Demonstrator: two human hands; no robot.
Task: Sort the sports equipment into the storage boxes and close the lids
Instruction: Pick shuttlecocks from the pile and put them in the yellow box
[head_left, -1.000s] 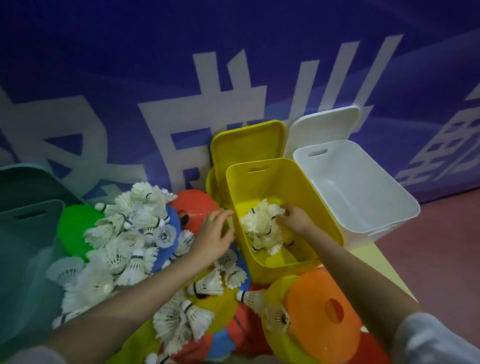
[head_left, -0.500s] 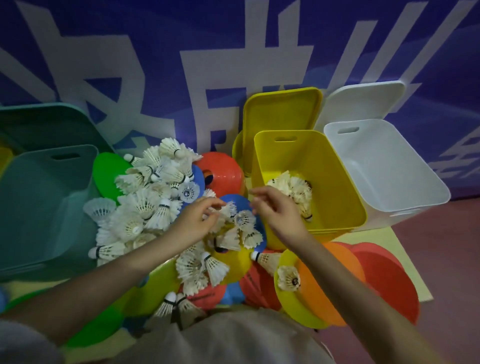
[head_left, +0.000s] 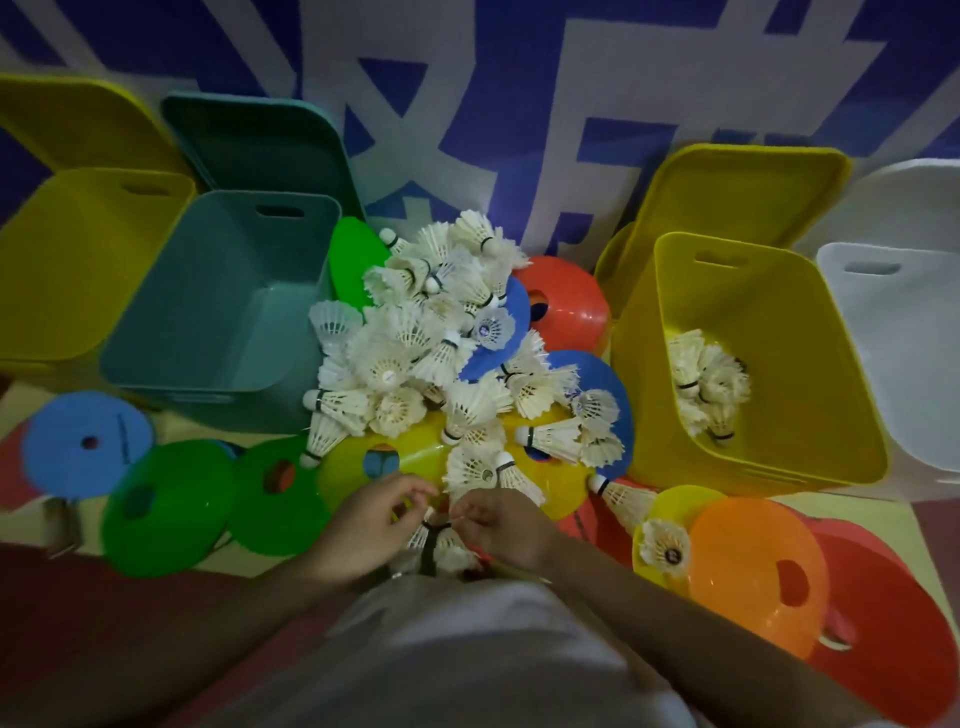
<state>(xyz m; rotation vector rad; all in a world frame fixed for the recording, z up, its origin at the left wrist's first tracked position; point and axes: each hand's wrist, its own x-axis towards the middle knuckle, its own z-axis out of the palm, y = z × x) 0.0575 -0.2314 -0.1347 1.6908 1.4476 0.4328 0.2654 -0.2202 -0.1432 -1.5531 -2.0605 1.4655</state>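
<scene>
Four open storage boxes line the blue wall: a yellow box (head_left: 78, 270) at far left, a teal box (head_left: 223, 306) touching it, a second yellow box (head_left: 789, 364) to the right and a white box (head_left: 904, 353) at the right edge, each with its lid leaning on the wall behind. Between the teal and the right yellow box the floor is crowded by a pile of shuttlecocks (head_left: 426, 353) heaped over flat cones, so little open room remains there. A few shuttlecocks (head_left: 706, 384) already lie inside the right yellow box. Green cones (head_left: 171, 509) and a blue disc (head_left: 83, 447) lie near left, an orange cone (head_left: 753, 571) and red cones (head_left: 883, 639) near right. Close to the body, the left hand (head_left: 363, 525) and right hand (head_left: 498, 525) sit side by side, fingers curled, pinching a small bunch of shuttlecocks (head_left: 441, 545) between them.
</scene>
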